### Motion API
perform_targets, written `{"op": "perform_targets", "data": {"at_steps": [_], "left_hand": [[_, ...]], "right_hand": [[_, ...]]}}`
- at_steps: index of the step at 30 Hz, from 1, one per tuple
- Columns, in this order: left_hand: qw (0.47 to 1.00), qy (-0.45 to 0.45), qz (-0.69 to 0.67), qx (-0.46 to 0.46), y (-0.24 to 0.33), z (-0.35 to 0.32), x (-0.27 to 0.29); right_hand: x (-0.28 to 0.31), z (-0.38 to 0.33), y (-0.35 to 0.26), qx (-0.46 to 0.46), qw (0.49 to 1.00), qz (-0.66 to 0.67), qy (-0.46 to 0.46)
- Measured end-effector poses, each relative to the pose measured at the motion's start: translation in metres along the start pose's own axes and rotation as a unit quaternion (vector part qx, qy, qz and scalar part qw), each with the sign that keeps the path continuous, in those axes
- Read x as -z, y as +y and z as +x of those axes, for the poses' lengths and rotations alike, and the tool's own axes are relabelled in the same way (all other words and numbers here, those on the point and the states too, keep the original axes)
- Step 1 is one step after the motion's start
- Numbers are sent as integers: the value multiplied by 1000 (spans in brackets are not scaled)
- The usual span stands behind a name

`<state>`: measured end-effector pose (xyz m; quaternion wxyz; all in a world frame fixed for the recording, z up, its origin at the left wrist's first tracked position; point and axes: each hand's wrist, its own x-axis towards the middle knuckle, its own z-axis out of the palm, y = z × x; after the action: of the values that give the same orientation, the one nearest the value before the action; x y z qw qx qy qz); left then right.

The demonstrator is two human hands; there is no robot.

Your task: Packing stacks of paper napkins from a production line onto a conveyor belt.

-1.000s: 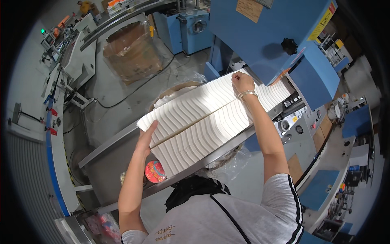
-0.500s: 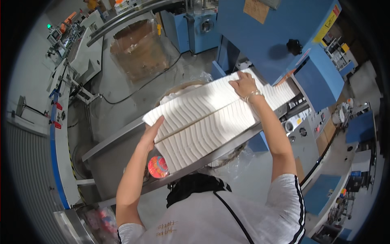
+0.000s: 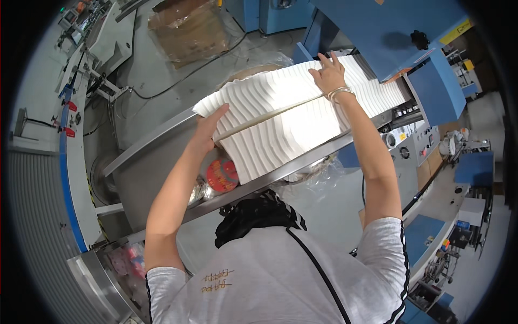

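Observation:
Two long side-by-side rows of thin white, wavy-edged sheets [image 3: 286, 129], perhaps folded paper, lie in a sloping metal chute [image 3: 151, 159]. Their far right end reaches under a blue machine. My left hand [image 3: 209, 128] presses against the left end of the far row, thumb stretched along its top edge; its other fingers are mostly hidden. On top of the far row, near the machine, my right hand [image 3: 329, 75] rests with fingers spread. A red round disc [image 3: 222, 174] with a printed face leans against the left end of the near row, below my left hand.
The blue machine [image 3: 377, 32] stands at the upper right, beside a control panel [image 3: 423, 143]. A plastic-lined cardboard box [image 3: 189, 32] sits on the floor beyond the chute. Something shiny in clear wrap [image 3: 197, 190] lies beside the disc. A dark cable [image 3: 183, 81] crosses the floor.
The whole view has shifted, so the scene sits higher. My left hand, the left ends of the rows and the disc have moved slightly toward the machine. My right hand still rests on top.

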<state>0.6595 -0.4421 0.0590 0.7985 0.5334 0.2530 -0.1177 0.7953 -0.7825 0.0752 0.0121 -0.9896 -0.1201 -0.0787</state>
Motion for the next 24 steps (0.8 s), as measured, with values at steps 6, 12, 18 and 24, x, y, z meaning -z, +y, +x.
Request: {"op": "perform_targets", "data": {"at_steps": [6, 12, 18, 24], "left_hand": [[999, -36, 0, -20, 3, -20, 68], [999, -18, 41, -9, 25, -68, 209], [998, 30, 49, 27, 58, -118, 332], [995, 30, 89, 36, 70, -134, 384]], "right_hand": [[-2, -14, -64, 16, 999, -9, 47], [6, -37, -211, 25, 999, 39, -27], [13, -75, -337, 36, 989, 139, 35], [38, -90, -357, 29, 943, 239, -231]]}}
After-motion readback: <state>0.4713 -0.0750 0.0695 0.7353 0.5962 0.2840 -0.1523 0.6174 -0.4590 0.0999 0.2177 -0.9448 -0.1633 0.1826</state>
